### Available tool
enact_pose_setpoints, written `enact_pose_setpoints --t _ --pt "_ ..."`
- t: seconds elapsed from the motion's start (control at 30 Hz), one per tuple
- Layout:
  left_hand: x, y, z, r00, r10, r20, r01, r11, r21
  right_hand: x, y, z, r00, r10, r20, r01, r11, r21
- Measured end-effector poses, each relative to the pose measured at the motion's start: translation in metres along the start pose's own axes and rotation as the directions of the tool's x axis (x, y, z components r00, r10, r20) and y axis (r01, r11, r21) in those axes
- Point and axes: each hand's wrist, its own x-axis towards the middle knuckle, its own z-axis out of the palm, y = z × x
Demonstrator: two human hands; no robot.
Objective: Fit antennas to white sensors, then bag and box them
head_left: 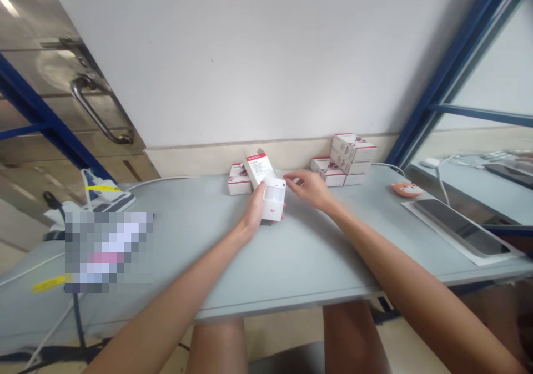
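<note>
My left hand [252, 212] is wrapped round a white motion detector [273, 202], held upright above the table with its curved lens window and a small red mark facing me. Beside its upper right corner, my right hand [308, 188] has thumb and forefinger pinched together. Whatever those fingertips hold is too small to make out. Just behind the detector leans an opened white and red detector box [258, 166], partly covered by it. Another white and red box [239, 180] lies to the left of that one, against the wall.
Several closed boxes [352, 160] are stacked by the wall on the right. An orange and white object [407, 190] and a long dark panel on a white sheet [462, 227] lie farther right. Cables and a power strip [110, 201] occupy the left, near a blurred-out patch.
</note>
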Motion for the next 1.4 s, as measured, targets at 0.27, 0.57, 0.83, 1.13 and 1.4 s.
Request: enact_pose_setpoints --t 0.27,0.57,0.83,1.13,1.4 --pt "-0.006 0.007 0.003 0.999 -0.046 0.017 0.046 0.999 0.015 0.000 -0.004 0.002 0.978 -0.021 -0.207 0.007 0.998 -0.067" --pt "-0.004 0.003 0.000 0.998 -0.062 0.030 0.059 0.995 0.076 -0.003 -0.017 0.005 0.950 -0.013 -0.312 0.009 1.000 -0.016" --pt "0.002 -0.005 0.000 0.998 -0.064 -0.022 0.066 0.991 0.115 -0.007 -0.023 0.006 0.948 -0.079 -0.308 0.091 0.996 0.024" --pt "0.002 -0.004 0.002 0.977 0.173 -0.128 -0.170 0.985 0.036 -0.016 -0.036 0.006 0.952 -0.256 -0.169 0.269 0.961 0.064" --pt "0.000 0.001 0.002 0.906 0.360 -0.220 -0.320 0.926 0.198 -0.017 -0.038 0.010 0.958 -0.226 -0.179 0.253 0.956 0.149"
